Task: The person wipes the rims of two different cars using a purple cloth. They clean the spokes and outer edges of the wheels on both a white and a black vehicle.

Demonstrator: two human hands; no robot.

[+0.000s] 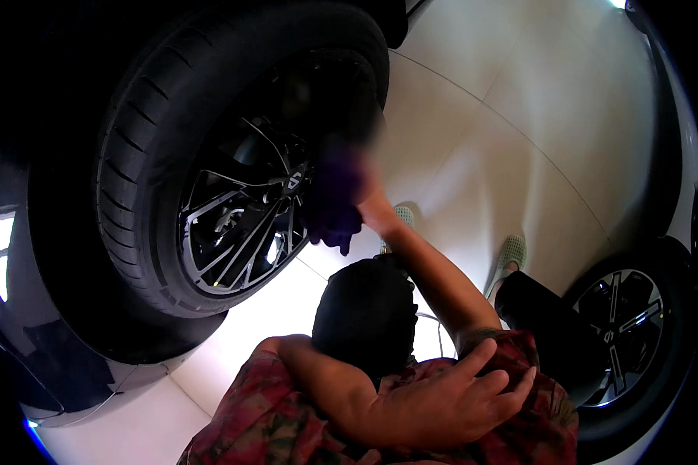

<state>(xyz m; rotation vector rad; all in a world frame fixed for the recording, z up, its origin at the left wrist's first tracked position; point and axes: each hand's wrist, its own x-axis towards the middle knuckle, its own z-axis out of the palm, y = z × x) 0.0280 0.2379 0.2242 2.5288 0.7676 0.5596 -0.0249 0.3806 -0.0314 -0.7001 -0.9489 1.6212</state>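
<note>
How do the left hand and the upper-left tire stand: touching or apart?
Apart. The head view shows the left hand low in the frame before the patterned top, while the tire sits upper left beyond bright floor.

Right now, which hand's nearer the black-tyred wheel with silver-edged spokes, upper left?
Right. The right hand, at a dark purple cloth, is beside the wheel; the left hand is lower, farther, near the red patterned sleeve.

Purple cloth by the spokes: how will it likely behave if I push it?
The purple cloth is probably floppy, as its lower edge hangs in loose, uneven lobes. It is likely light, since only the right hand appears to hold it up. Pushed at the wheel, it would probably crumple.
</note>
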